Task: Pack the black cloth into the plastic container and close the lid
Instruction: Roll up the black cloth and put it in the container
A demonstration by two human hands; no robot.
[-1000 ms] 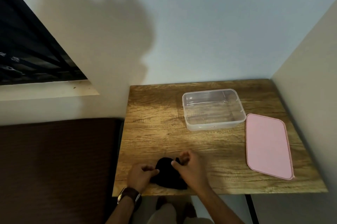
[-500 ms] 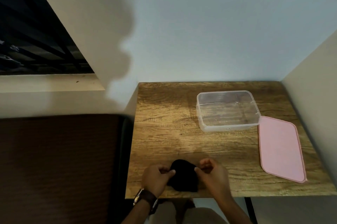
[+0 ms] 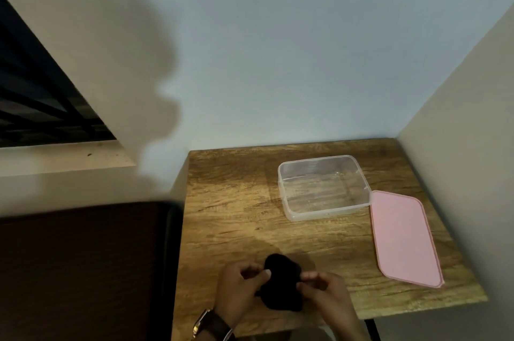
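The black cloth lies bunched near the front edge of the wooden table. My left hand pinches its left side and my right hand pinches its right side. The clear plastic container stands open and empty at the back right of the table, well beyond the hands. Its pink lid lies flat on the table, just right of the container.
Walls close the table in at the back and along the right. A dark brown surface sits to the left of the table. A barred window is at the upper left. A watch is on my left wrist.
My right hand has shifted from over the cloth to its right side, and both hands now pinch opposite edges. The camera view has swung, while container and lid stay put.
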